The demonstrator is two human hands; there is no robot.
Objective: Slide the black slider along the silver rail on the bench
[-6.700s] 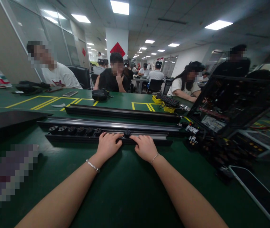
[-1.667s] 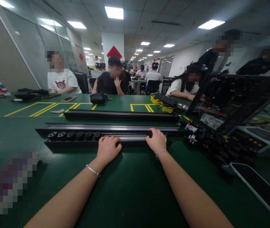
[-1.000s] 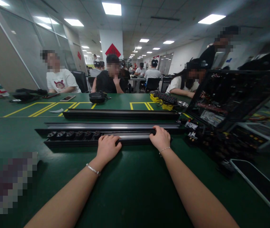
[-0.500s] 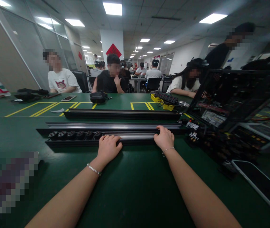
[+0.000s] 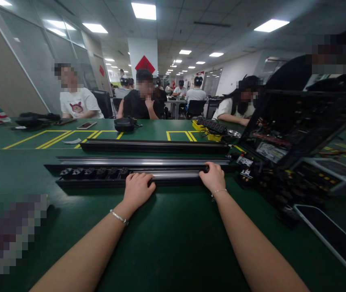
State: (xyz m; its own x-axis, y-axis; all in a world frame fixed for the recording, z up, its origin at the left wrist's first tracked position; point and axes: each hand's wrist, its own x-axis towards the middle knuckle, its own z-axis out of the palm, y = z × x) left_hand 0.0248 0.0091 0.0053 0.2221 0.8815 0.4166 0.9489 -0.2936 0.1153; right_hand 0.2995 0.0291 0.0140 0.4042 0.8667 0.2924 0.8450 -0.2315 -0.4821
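Observation:
A long black rail (image 5: 173, 182) with a shiny inner face lies nearest me on the table. Several black round-faced modules (image 5: 89, 173) sit in a row along its left part. Around the rail at the right end of that row, my left hand (image 5: 139, 188) is closed, its fingers over the far side and thumb to the right. My right hand (image 5: 214, 178) is at the rail's right end, thumb and fingers pinching a small dark part (image 5: 206, 168). The hand hides most of that part.
Two more black rails, a middle one (image 5: 148, 161) and a far one (image 5: 154, 145), lie parallel behind. To the right are loose black parts (image 5: 267, 190), an opened black case (image 5: 270, 125) and a phone (image 5: 327, 239). People sit across the green table (image 5: 173, 251).
My right hand has shifted slightly right along the rail, and the dark part in its pinch shows more. My left hand keeps its hold. A standing person at the right has come closer.

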